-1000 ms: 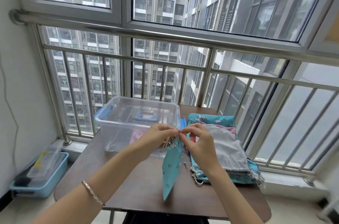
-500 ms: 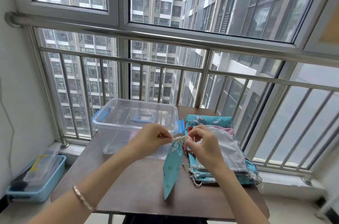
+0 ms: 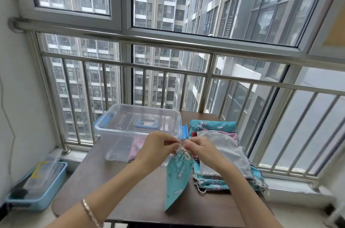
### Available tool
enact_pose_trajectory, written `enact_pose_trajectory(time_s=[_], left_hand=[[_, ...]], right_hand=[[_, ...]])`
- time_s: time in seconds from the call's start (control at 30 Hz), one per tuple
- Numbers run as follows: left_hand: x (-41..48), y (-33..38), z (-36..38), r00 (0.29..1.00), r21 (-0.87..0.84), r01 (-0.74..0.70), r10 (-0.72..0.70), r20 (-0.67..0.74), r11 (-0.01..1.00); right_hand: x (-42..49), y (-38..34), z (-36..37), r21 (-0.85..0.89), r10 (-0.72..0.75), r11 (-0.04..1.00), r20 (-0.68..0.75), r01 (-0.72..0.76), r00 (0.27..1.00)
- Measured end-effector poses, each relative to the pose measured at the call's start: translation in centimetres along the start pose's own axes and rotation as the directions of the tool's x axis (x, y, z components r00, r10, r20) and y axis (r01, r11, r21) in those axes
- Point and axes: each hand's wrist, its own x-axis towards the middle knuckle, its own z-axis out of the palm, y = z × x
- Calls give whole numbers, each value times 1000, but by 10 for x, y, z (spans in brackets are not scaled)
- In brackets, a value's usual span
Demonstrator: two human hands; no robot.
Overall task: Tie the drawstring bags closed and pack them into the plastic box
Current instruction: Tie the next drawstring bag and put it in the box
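Teal drawstring bag (image 3: 177, 177) is held near the table's (image 3: 112, 190) front edge, its cord (image 3: 184, 153) pinched by left hand (image 3: 156, 145) and right hand (image 3: 202, 150); plastic box (image 3: 112, 140) is set at the far-left corner.

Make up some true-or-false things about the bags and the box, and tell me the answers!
1. The left hand and right hand pinch the drawstring of the teal bag. True.
2. A pink bag shows through the clear plastic box. True.
3. The teal bag lies inside the plastic box. False: it hangs from the hands, outside the box.
4. The pile of bags sits left of the box. False: it sits to its right, on the table.
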Motion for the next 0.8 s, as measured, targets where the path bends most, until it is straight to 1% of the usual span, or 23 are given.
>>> enact_pose_trajectory(time_s=[0.07, 0.13, 0.2, 0.27, 0.3, 0.43, 0.53, 0.6, 0.63, 0.73, 0.8], left_hand=[[2, 1, 1, 1000, -4, -14, 14, -3, 1000], [5, 3, 2, 999, 18, -48, 48, 1, 999], [7, 4, 2, 998, 40, -61, 61, 0, 997], [7, 5, 2, 998, 34, -61, 61, 3, 998], [7, 5, 3, 998, 30, -64, 64, 5, 997], [5, 8, 4, 997, 38, -82, 83, -10, 996], [4, 8, 5, 993, 75, -102, 106, -59, 992], [5, 4, 6, 988, 124, -126, 136, -74, 984], [6, 2, 7, 986, 147, -147, 157, -57, 978], [9, 1, 7, 978, 201, -207, 198, 64, 958], [10, 2, 4, 972, 177, -216, 194, 136, 960]], right_hand=[[2, -2, -1, -39, 77, 997, 79, -74, 994], [4, -4, -3, -1, 138, 990, 106, -139, 985], [6, -4, -4, 113, 152, 979, 138, -168, 979], [6, -4, -5, 243, 130, 955, 173, -170, 976], [5, -4, -4, 274, 118, 948, 177, -164, 977], [2, 0, 1, 306, 117, 940, 133, -153, 984], [3, 2, 7, 351, 170, 918, 68, -183, 983], [3, 0, 10, 279, 195, 941, 15, -191, 981], [4, -2, 10, 223, 195, 956, 8, -192, 981], [5, -11, 6, 104, 197, 974, 40, -200, 980], [6, -15, 0, 48, 197, 979, 66, -200, 978]])
